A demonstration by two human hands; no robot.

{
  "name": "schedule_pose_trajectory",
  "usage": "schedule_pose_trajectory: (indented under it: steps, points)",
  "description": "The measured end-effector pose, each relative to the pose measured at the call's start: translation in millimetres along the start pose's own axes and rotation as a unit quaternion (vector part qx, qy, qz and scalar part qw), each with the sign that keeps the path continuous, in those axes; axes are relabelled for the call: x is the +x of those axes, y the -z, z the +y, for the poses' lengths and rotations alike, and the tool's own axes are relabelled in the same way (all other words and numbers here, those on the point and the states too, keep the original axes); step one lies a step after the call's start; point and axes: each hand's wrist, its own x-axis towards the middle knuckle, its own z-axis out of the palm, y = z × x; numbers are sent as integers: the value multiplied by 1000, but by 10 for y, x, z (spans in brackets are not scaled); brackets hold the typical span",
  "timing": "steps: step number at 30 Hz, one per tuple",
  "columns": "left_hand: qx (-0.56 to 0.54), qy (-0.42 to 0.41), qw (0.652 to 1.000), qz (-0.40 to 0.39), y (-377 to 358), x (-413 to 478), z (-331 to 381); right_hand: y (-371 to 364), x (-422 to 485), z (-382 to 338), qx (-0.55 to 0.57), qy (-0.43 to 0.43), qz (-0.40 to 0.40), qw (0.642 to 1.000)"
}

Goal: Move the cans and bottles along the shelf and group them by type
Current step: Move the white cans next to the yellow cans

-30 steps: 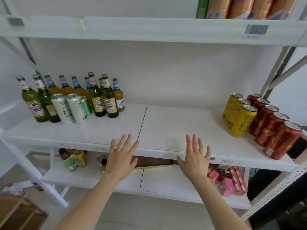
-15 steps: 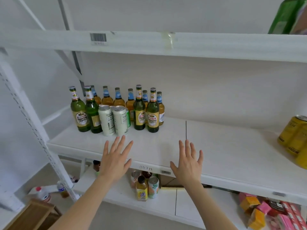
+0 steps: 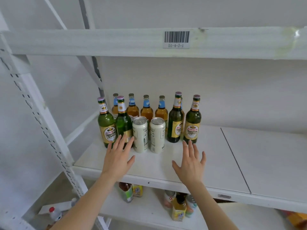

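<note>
The left hand and right hand are being held over the front of the white shelf, fingers straight and spread, with nothing being gripped. Whether the left fingertips are touching a bottle cannot be told. Just beyond, two white cans are being flanked by four green beer bottles, with amber bottles being kept behind, against the pale wall. Overhead, a barcode label is being carried by the upper shelf. Further cans and one bottle are being hidden behind the front row. Drinks on the lower shelf are being cut off.
</note>
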Motion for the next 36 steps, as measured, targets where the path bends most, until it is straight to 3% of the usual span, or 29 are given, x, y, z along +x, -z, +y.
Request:
schedule_pose_trajectory:
  steps: [3, 6, 10, 14, 20, 30, 36]
  points:
    - [-39, -32, 999, -6, -84, 203, -227, -126, 72, -277, 16, -36, -2, 999]
    - [-155, -25, 988, -1, -117, 422, -303, -198, 162, -455, 49, -56, -15, 997]
    - [-303, -31, 952, 1, -146, 680, -212, -263, 352, -569, 142, -70, -37, 987]
    - [-408, 7, 913, 0, -201, 861, -95, -325, 628, -618, 286, -93, -80, 950]
    - [-493, 47, 869, 0, -331, 1014, 30, -504, 898, -673, 453, -100, -110, 879]
    - [-568, 102, 817, -3, -418, 1111, 63, -602, 961, -641, 564, -103, -93, 814]
    - [-582, 105, 806, -28, -373, 1062, 40, -554, 807, -559, 611, -116, -95, 777]
